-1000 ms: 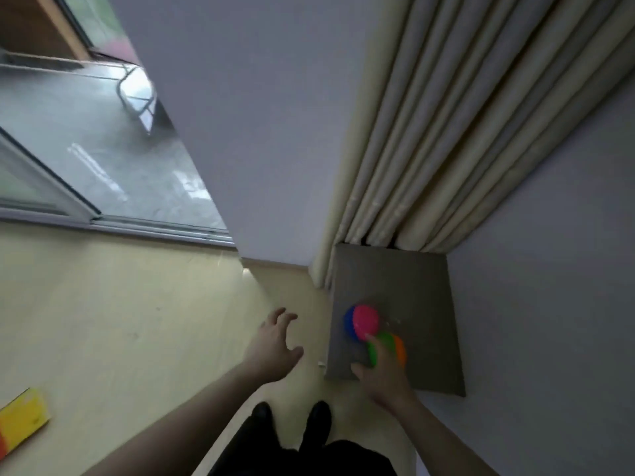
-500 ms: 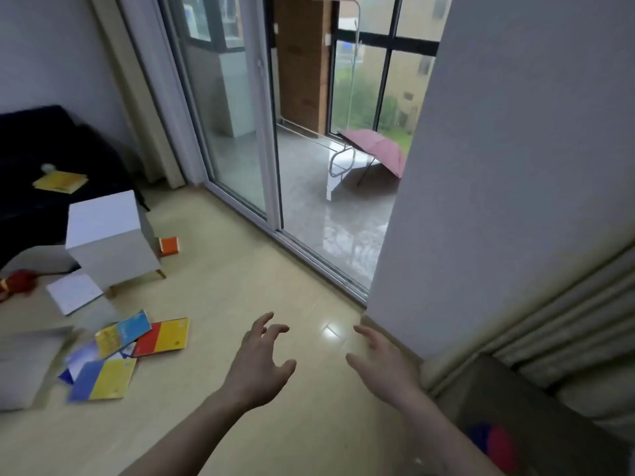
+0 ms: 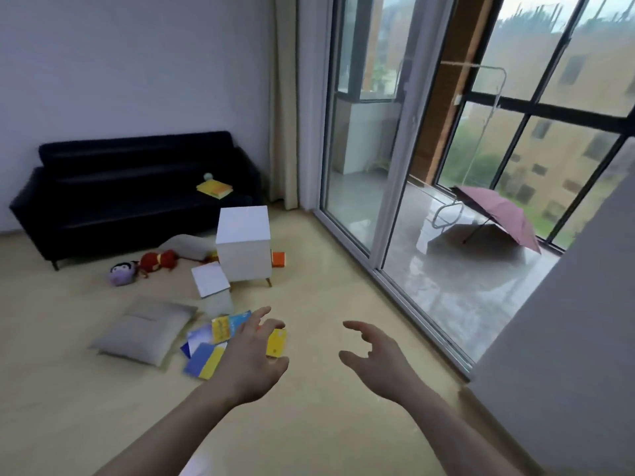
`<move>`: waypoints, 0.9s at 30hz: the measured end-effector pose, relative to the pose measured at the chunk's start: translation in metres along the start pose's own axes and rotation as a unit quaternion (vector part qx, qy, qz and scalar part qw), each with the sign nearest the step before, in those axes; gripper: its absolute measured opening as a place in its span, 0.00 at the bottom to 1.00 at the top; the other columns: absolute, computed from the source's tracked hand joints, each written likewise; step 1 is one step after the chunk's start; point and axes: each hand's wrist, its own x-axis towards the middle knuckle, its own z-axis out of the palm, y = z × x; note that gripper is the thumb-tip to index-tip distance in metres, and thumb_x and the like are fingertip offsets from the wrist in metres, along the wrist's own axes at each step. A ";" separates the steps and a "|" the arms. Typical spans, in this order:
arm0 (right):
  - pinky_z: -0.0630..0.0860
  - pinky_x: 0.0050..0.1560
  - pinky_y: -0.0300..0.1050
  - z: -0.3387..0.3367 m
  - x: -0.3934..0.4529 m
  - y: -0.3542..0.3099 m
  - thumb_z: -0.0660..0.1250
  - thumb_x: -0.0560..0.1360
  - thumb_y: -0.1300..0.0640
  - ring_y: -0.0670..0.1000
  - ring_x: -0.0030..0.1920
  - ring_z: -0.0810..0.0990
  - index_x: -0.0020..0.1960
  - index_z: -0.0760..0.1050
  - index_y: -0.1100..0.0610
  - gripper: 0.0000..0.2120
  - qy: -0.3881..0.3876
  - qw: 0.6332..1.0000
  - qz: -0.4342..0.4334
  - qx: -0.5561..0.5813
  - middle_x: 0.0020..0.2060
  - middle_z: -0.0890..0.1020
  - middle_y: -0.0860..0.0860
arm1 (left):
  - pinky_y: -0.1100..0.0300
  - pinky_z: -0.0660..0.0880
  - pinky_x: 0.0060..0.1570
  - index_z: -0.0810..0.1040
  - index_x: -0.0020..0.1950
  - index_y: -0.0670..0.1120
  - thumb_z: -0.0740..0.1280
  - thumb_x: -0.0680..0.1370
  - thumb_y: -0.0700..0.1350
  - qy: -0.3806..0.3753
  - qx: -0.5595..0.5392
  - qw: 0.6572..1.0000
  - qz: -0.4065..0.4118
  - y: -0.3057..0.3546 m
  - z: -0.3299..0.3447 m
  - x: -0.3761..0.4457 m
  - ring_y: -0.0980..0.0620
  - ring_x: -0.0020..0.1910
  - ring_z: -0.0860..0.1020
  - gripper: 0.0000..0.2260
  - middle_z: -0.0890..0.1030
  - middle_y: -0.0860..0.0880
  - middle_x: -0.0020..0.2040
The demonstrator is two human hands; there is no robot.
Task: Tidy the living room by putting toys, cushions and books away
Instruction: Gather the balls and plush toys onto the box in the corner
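Your left hand (image 3: 252, 360) and right hand (image 3: 379, 355) hover lower centre, fingers loosely spread, holding nothing; books (image 3: 209, 348) lie left of them.

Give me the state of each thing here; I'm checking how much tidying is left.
Left hand: open, holding nothing.
Right hand: open, holding nothing.
Grey cushion: lying flat on the floor.
Picture books: scattered on the floor, overlapping.
Red plush toy: on the floor by the sofa.
Purple plush toy: on the floor.
Yellow book: lying on the sofa seat.
Umbrella: open, on the balcony.
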 end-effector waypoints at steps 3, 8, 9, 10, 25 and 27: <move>0.71 0.70 0.46 0.037 0.031 -0.034 0.72 0.73 0.47 0.39 0.68 0.70 0.68 0.72 0.36 0.25 -0.014 1.000 -0.019 -0.001 0.67 0.73 0.34 | 0.55 0.64 0.74 0.69 0.72 0.58 0.72 0.76 0.55 0.023 -0.007 0.999 -0.024 -0.045 -0.032 0.011 0.51 0.77 0.61 0.25 0.56 0.57 0.80; 0.71 0.70 0.46 0.110 0.106 -0.088 0.72 0.73 0.49 0.40 0.68 0.70 0.69 0.72 0.37 0.26 -0.043 0.998 -0.048 -0.009 0.66 0.73 0.33 | 0.55 0.64 0.74 0.69 0.71 0.59 0.70 0.75 0.57 0.032 0.011 0.998 -0.043 -0.135 -0.091 0.050 0.51 0.77 0.61 0.25 0.57 0.56 0.80; 0.71 0.70 0.46 0.124 0.122 -0.099 0.72 0.73 0.49 0.40 0.67 0.70 0.69 0.71 0.37 0.26 -0.047 0.998 -0.051 -0.009 0.66 0.72 0.33 | 0.55 0.65 0.73 0.69 0.71 0.59 0.69 0.75 0.57 0.031 0.017 0.998 -0.048 -0.152 -0.103 0.059 0.52 0.76 0.62 0.25 0.58 0.56 0.79; 0.71 0.70 0.46 0.141 0.141 -0.112 0.72 0.73 0.49 0.40 0.68 0.70 0.69 0.71 0.37 0.26 -0.049 0.997 -0.055 -0.009 0.66 0.72 0.33 | 0.56 0.65 0.72 0.69 0.71 0.58 0.68 0.74 0.58 0.029 0.021 0.998 -0.055 -0.171 -0.116 0.068 0.52 0.76 0.63 0.25 0.58 0.57 0.79; 0.67 0.68 0.40 0.399 0.348 -0.403 0.70 0.76 0.48 0.40 0.67 0.68 0.73 0.68 0.43 0.27 -0.149 0.972 -0.178 -0.038 0.66 0.71 0.37 | 0.60 0.59 0.74 0.68 0.74 0.57 0.71 0.76 0.56 0.099 0.056 0.975 -0.189 -0.467 -0.347 0.121 0.52 0.77 0.62 0.27 0.60 0.54 0.80; 0.67 0.68 0.40 0.440 0.371 -0.435 0.71 0.75 0.49 0.41 0.67 0.68 0.74 0.68 0.44 0.28 -0.149 0.971 -0.183 -0.046 0.66 0.70 0.37 | 0.60 0.60 0.74 0.69 0.74 0.56 0.71 0.75 0.55 0.109 0.056 0.974 -0.192 -0.515 -0.375 0.125 0.51 0.77 0.63 0.27 0.62 0.53 0.79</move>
